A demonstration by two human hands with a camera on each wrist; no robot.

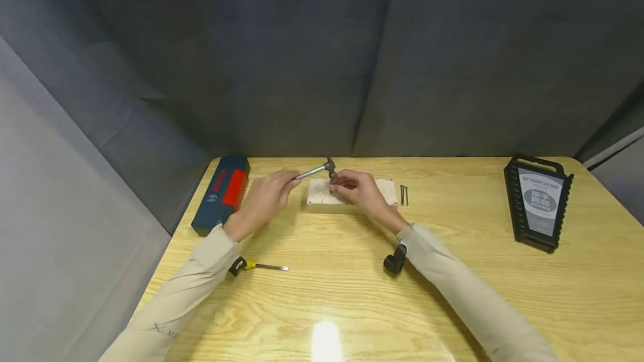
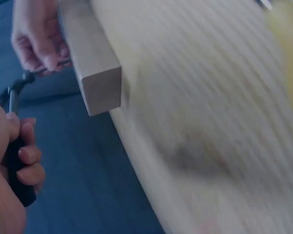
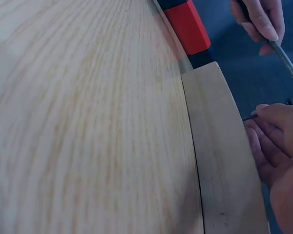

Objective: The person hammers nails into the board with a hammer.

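**Two hands hold a hammer (image 1: 312, 172) and a nail (image 2: 64, 62) at a wooden block (image 1: 337, 207)**

With the block as clock centre on a wood-grain table (image 1: 352, 300), a blue-and-red Bosch case (image 1: 219, 194) lies at 9 o'clock and a yellow-handled screwdriver (image 1: 269, 266) at 8. The left hand (image 1: 271, 191), also at 9, wraps its fingers around the hammer's grip. The hammer should feel rigid and head-heavy, best held by that grip; its bare shaft is probably slicker. Grip and head are dark, the shaft silvery. The head sits towards 11 o'clock, just beside the nail's upper end; whether they touch, I cannot tell. The nail, left of the block's centre, is likely light, stiff and fiddly, suiting a fingertip pinch along its shank. It looks thin and dark. The right hand (image 1: 363, 190), reaching in from 4 o'clock, pinches it. The block seems solid, steadiest held by its sides; its pale top has dark corner marks. At 3 o'clock, two loose nails (image 1: 402, 195) lie just beside it; well apart, also at 3, rests a black wrench holder (image 1: 539, 203).
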